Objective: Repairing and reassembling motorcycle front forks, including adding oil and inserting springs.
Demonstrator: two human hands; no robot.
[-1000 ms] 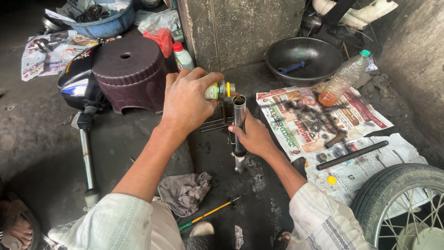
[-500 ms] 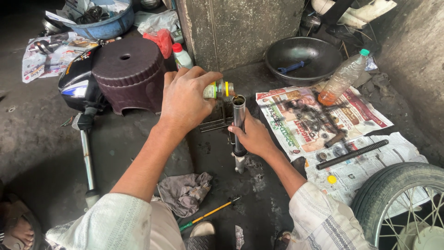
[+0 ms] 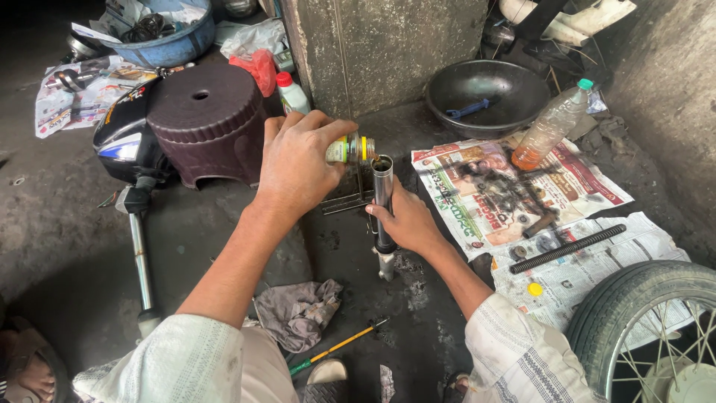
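My left hand grips a small bottle with a yellow band, tipped sideways so its mouth meets the open top of a metal fork tube. My right hand wraps around the lower part of that tube and keeps it upright on the dark floor. The tube's bottom end rests on the ground between my knees.
A dark plastic stool and a second fork leg lie left. Newspaper with small parts, a long spring, a plastic bottle and a black bowl sit right. A spoked wheel, rag and screwdriver are near.
Hardly any: both hands stay in the same pose, with the bottle held tipped at the tube's mouth.
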